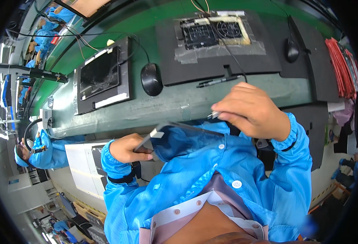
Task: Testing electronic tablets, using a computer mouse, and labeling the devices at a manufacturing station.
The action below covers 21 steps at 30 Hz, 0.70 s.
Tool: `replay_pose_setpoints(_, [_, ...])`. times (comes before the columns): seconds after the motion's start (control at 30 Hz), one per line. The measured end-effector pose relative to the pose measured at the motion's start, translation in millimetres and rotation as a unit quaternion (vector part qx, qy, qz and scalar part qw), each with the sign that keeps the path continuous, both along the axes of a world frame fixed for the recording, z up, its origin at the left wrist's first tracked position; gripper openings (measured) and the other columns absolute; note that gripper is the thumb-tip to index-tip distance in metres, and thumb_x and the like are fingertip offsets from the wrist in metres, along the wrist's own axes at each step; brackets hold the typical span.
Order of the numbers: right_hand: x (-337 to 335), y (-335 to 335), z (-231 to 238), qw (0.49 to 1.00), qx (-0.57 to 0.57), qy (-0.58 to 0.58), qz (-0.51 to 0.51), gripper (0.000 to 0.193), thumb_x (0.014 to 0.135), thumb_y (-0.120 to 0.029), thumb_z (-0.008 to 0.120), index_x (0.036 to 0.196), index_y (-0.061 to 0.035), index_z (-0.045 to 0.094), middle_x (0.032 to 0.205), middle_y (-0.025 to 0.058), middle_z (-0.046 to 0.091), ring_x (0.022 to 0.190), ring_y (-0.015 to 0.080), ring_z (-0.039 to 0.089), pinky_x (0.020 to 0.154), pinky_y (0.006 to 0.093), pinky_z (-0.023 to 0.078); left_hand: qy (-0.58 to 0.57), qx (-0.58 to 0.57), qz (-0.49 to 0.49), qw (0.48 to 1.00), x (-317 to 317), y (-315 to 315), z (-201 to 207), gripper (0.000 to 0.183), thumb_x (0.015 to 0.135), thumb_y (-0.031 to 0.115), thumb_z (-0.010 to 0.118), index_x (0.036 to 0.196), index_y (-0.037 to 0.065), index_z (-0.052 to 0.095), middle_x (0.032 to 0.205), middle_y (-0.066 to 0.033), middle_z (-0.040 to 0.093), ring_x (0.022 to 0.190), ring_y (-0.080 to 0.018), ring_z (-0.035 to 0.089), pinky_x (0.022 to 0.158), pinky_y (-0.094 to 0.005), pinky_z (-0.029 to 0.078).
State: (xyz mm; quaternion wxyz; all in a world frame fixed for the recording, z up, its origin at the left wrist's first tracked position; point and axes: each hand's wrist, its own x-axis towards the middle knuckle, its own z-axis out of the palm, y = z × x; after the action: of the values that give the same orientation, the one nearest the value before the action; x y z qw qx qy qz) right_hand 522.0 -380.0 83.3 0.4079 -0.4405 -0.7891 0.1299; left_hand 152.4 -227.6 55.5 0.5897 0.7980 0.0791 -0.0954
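My left hand [127,149] is closed on the left edge of a thin, glossy tablet-like panel [183,140]. The panel is tilted in front of my chest and mirrors the blue smock. A small pale piece [156,133] sits at its upper left corner. Above the panel's right end, my right hand [252,110] pinches a cable plug [214,115] whose metal tip points left, apart from the panel. A black cable [236,61] runs down from the back of the bench to this hand. Part of the plug is hidden by the fingers.
On the green bench [166,110] lie a black mouse [151,79], a dark tablet [100,73] on a black board, and a pen [219,81]. Behind is a taped panel [215,32] on black foam. A second mouse [292,50] and red bags [341,67] are right. A co-worker [45,150] sits left.
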Motion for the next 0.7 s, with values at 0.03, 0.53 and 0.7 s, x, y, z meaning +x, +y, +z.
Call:
replay_pose_setpoints(0.03, [-6, -1, -2, 1.0, -0.01, 0.006, -0.001, 0.025, 0.083, -0.008, 0.076, 0.107, -0.0039, 0.072, 0.095, 0.0067, 0.07, 0.083, 0.0259, 0.066, 0.076, 0.0382, 0.051, -0.001, -0.007, 0.008, 1.0, -2, -2, -3, 0.031, 0.092, 0.015, 0.07, 0.073, -0.008, 0.062, 0.058, -0.0199, 0.055, 0.051, -0.0368, 0.051, 0.053, -0.0428, 0.039])
replay_pose_setpoints(0.53, [-17, 1, -10, 0.998, 0.0, -0.06, 0.019, 0.018, 0.079, -0.005, 0.072, 0.098, -0.0077, 0.07, 0.08, 0.0034, 0.058, 0.077, 0.0224, 0.059, 0.08, 0.0366, 0.045, 0.015, -0.004, 0.0, 1.0, -6, 3, -20, 0.034, 0.091, 0.013, 0.071, 0.067, -0.007, 0.059, 0.052, -0.0169, 0.052, 0.045, -0.0338, 0.048, 0.049, -0.0416, 0.037])
replay_pose_setpoints(0.7, [-16, 1, -10, 0.998, 0.002, -0.062, 0.03, 0.019, 0.079, -0.005, 0.072, 0.097, -0.0074, 0.071, 0.08, 0.0041, 0.057, 0.079, 0.0233, 0.059, 0.081, 0.0369, 0.045, -0.023, 0.0, 0.001, 1.0, -5, 2, -26, 0.032, 0.091, 0.015, 0.071, 0.069, -0.007, 0.063, 0.054, -0.018, 0.055, 0.046, -0.0351, 0.052, 0.049, -0.0419, 0.038])
